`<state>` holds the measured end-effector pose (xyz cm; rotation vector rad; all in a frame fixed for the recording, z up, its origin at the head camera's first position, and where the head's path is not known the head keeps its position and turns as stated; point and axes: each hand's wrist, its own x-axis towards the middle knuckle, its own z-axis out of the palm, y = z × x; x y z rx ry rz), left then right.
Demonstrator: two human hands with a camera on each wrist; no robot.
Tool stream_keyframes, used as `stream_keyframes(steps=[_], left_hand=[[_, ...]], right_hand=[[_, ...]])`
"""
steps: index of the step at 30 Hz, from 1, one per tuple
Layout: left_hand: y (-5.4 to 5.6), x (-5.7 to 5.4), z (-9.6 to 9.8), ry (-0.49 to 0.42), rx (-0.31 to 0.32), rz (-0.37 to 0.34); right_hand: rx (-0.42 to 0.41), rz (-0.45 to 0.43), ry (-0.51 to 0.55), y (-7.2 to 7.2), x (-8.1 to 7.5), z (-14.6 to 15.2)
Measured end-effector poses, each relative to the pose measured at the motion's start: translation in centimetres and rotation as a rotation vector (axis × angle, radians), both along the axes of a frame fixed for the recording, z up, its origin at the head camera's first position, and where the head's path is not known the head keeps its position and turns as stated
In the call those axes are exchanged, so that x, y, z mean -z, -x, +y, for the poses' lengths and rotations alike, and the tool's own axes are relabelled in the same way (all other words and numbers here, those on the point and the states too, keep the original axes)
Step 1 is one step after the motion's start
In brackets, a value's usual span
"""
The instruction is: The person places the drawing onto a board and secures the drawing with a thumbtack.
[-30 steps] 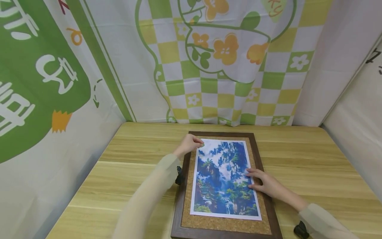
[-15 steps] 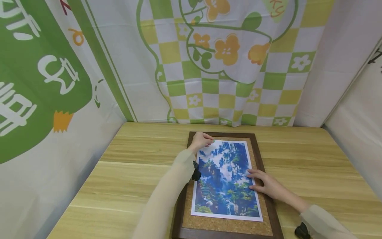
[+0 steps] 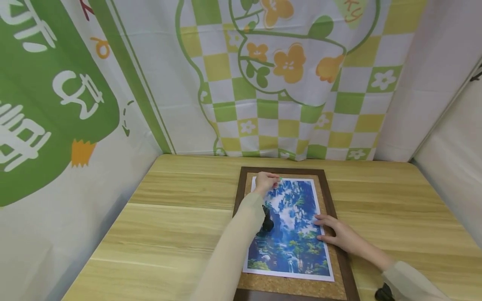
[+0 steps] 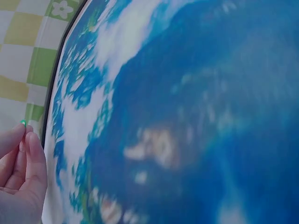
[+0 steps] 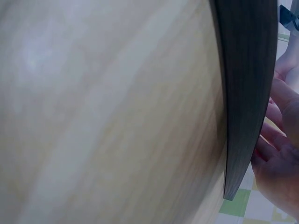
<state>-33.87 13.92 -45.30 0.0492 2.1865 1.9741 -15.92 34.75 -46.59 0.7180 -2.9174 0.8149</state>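
A printed mountain landscape picture with a white border lies on a cork board in a dark brown frame. My left hand is over the picture's upper edge, left of its middle. Between thumb and fingertips it pinches a small green push pin, only its tip showing. My right hand rests on the picture's right edge, fingers spread and fairly straight. In the right wrist view, the frame's dark side stands beside that hand.
The framed board lies on a wooden table. Behind it hangs a checkered cloth with flowers, and a printed green and white cloth closes off the left side. My left forearm crosses the frame's left edge.
My left hand has moved right along the picture's top edge, from its upper left corner toward the middle, carrying the push pin. My right hand has stayed on the right edge.
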Motion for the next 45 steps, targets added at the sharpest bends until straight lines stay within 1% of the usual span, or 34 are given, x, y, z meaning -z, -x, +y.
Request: stream_keyframes(steps=[4,6,9,15,18,22,25,27,32,36,45], left_hand=[[0.3,0.7,0.8,-0.007,-0.057,-0.018],[0.4,1.0,1.1,-0.007,-0.083,-0.016],[0.4,1.3,1.4,-0.004,-0.105,-0.009],[0.1,1.0,1.6,0.1,-0.125,0.038],[0.1,0.9,1.6,0.141,-0.13,0.035],[0.2,0.7,1.5,0.198,-0.089,0.047],[0.3,0.5,1.5,0.25,-0.053,0.084],[0.4,0.5,1.5,0.274,-0.037,0.101],[0.6,0.5,1.5,0.314,-0.006,0.126],[0.8,0.4,1.5,0.341,0.025,0.148],[0.9,0.0,1.4,0.379,0.085,0.116]], right_hand=[[0.01,-0.001,0.001,-0.1,0.0,-0.1],[0.012,-0.001,0.006,-0.1,0.0,-0.1],[0.005,0.004,0.016,-0.2,0.0,-0.1],[-0.001,0.018,0.016,-0.2,-0.1,0.0],[0.008,0.005,0.01,-0.1,0.0,0.0],[0.01,0.012,0.012,-0.1,0.1,0.0],[0.004,0.023,0.02,-0.1,0.2,0.0],[0.005,0.015,0.022,-0.1,0.3,0.0],[0.014,-0.018,0.023,0.0,0.2,0.0],[0.007,-0.021,0.038,-0.1,0.0,0.0],[0.002,-0.027,0.035,-0.2,-0.1,-0.1]])
